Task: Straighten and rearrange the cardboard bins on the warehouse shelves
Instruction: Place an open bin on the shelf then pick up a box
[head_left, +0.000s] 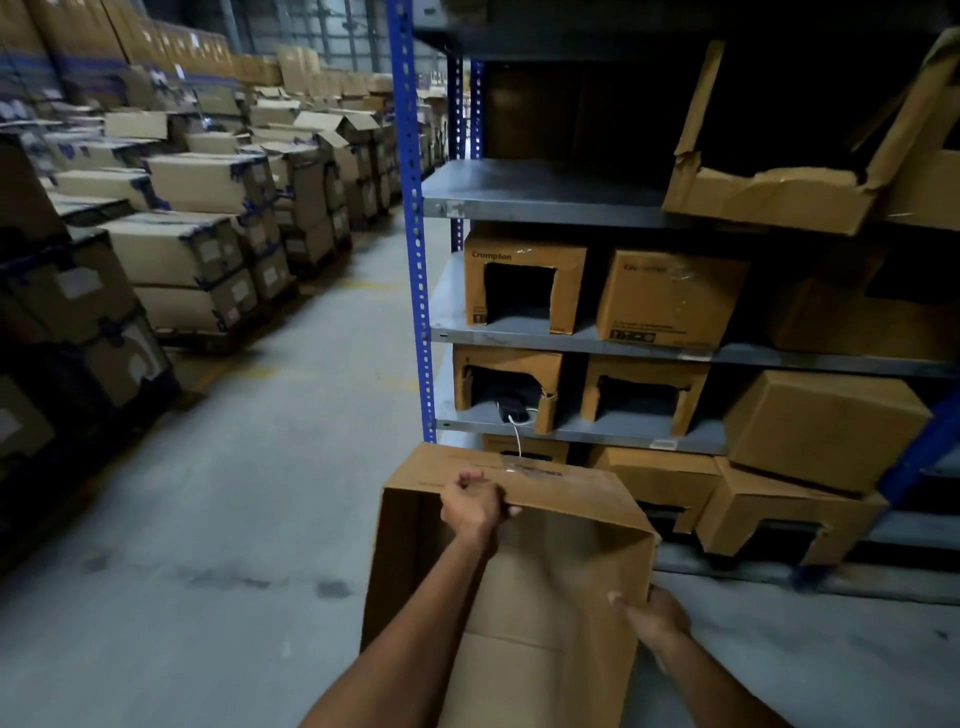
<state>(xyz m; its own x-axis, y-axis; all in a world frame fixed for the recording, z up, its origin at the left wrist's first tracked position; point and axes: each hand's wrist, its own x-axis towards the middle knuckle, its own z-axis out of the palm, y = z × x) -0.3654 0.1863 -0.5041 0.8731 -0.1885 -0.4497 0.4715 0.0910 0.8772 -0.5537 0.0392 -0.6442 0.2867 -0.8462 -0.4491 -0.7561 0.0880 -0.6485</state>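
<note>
I hold a large open cardboard bin (561, 566) in front of me, low in the head view, its open side toward me. My left hand (474, 505) grips its far top edge, fingers curled over the rim. My right hand (652, 616) pinches the bin's right wall, thumb inside. Ahead stands a blue-posted shelf rack (415, 260) with grey shelves (540, 195). Several cut-out cardboard bins (522, 278) sit on its lower shelves. A torn bin (769, 195) lies askew on the upper shelf, and two bins (821, 426) at the lower right are tilted.
Left of the aisle, stacks of taped cartons (187, 244) on pallets run into the distance. The concrete floor (249, 519) between them and the rack is open. A dark device with a white cable (511, 413) sits inside one lower bin.
</note>
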